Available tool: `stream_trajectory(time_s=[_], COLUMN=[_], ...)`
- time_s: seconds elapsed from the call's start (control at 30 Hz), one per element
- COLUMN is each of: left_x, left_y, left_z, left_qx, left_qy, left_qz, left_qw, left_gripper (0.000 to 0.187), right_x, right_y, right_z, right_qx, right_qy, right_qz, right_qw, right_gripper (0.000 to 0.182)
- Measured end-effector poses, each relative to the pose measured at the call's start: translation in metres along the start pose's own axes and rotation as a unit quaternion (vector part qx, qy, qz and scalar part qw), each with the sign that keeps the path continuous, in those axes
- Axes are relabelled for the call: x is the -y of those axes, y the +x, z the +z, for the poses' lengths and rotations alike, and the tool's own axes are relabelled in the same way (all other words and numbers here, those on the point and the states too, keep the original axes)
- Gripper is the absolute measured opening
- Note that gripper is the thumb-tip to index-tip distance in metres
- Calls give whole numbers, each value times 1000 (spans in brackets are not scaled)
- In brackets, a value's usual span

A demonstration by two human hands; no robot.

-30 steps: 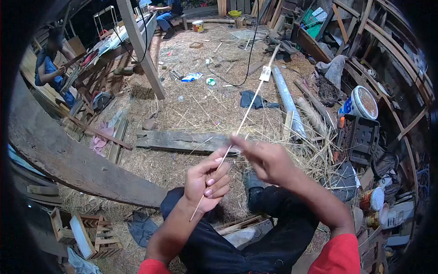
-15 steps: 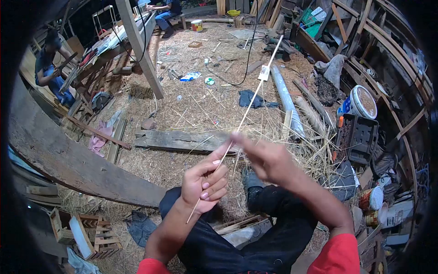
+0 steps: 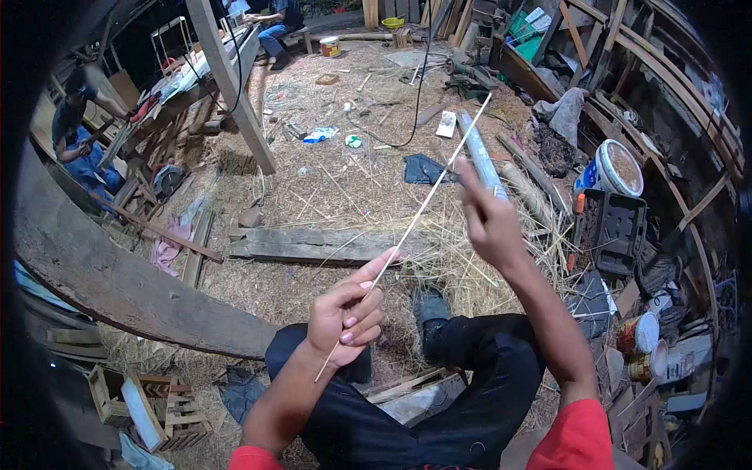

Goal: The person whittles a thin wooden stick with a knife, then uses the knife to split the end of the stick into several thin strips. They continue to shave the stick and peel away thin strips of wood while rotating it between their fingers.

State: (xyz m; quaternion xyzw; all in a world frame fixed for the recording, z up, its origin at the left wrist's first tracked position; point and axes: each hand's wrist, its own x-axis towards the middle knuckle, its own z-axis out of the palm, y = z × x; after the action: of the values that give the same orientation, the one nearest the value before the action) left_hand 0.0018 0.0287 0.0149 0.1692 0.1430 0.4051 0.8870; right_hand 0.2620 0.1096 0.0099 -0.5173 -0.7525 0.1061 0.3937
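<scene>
A long thin pale stick [image 3: 423, 205] slants from lower left to upper right in front of me. My left hand [image 3: 347, 323] is closed round its lower part, the index finger stretched along it. My right hand [image 3: 487, 215] is raised beside the stick's upper part, blurred by motion; its finger positions, and whether it touches the stick or holds anything, are unclear. Loose pale strips [image 3: 462, 262] lie on the ground beneath and to the right of the hands.
A wooden beam [image 3: 313, 244] lies across the ground ahead. A curved plank [image 3: 149, 286] spans the left. At right are a white bucket [image 3: 624, 168] and an open black case [image 3: 621, 235]. One person [image 3: 74, 129] is at far left, another [image 3: 276, 31] sits at the back.
My right hand has moved up and away from my left hand, along the upper part of the stick. My left hand still holds the lower part. The stick's upper end has dropped slightly in view.
</scene>
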Motion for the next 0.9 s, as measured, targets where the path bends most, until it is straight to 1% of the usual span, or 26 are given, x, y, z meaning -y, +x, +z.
stream_trajectory(time_s=[0.07,0.1,0.13,0.23,0.27,0.33,0.37,0.4,0.43,0.5,0.53,0.63,0.7,0.77,0.8,0.83,0.9], left_x=[-1,-1,0,0,-1,-2,-1,-1,0,-1,-1,-4,-3,-4,-5,-6,-6], left_y=[3,4,4,3,3,3,3,4,3,1,0,0,-2,-4,-5,-5,-3], left_z=[2,3,2,0,2,5,4,2,1,2,2,4,0,0,4,6,4], left_qx=[-3,-7,-29,-39,-19,20,21,23,22,14,12,38,12,15,33,51,54], left_qy=[-11,-17,-25,-3,-10,-27,-45,-62,-80,-54,-42,-40,-45,-39,-31,-25,-21], left_qz=[10,16,26,30,24,13,11,11,11,16,19,17,16,14,12,12,11], left_qw=[1000,1000,999,999,999,999,999,998,997,998,999,998,999,999,999,998,998], left_gripper=[56,55,53,45,45,45,45,46,46,47,48,47,50,53,54,56,58], right_x=[15,26,36,52,43,38,37,45,51,59,55,46,52,60,53,47,40], right_y=[-14,-22,-29,-35,-28,-27,-26,-33,-36,-39,-35,-31,-34,-34,-27,-23,-18], right_z=[5,9,14,13,14,12,12,13,14,16,14,22,16,11,13,13,13], right_qx=[77,114,154,146,117,111,107,137,135,127,126,86,111,130,93,86,71], right_qy=[48,18,38,3,37,30,26,11,2,-16,22,-3,-32,-51,-16,-17,-21], right_qz=[-82,-160,-197,-187,-181,-180,-180,-212,-221,-235,-201,-184,-202,-211,-178,-172,-165], right_qw=[993,980,967,972,976,977,977,968,966,964,971,979,973,967,980,981,984], right_gripper=[69,70,69,70,68,66,66,66,66,66,65,66,68,71,66,65,63])
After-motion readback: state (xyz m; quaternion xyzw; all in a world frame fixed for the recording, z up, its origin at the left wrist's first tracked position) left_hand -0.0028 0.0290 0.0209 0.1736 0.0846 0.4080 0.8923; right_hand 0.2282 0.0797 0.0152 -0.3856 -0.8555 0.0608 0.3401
